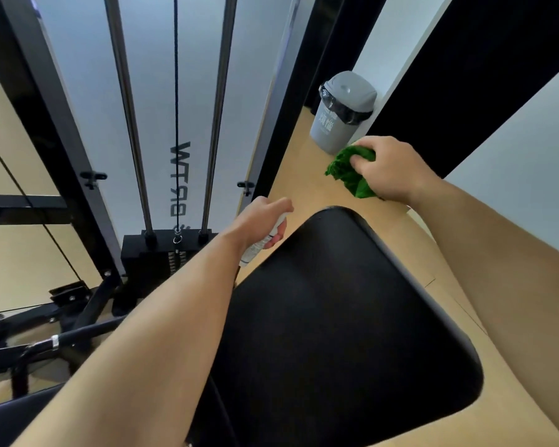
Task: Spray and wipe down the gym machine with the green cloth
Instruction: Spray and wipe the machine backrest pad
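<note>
Seat pad [336, 317] by L hand [259, 221] gripping bottle [251, 252], R hand [389, 169] cloth [344, 167].

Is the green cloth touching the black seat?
Apart. The head view shows a strip of floor between the cloth and the seat's far edge; the right hand holds the cloth up.

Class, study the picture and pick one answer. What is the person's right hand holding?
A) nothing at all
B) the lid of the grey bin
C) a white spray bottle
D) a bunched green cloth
D: the right hand has its fingers curled round the bunched green cloth, while the left hand is the one that holds the spray bottle.
</note>
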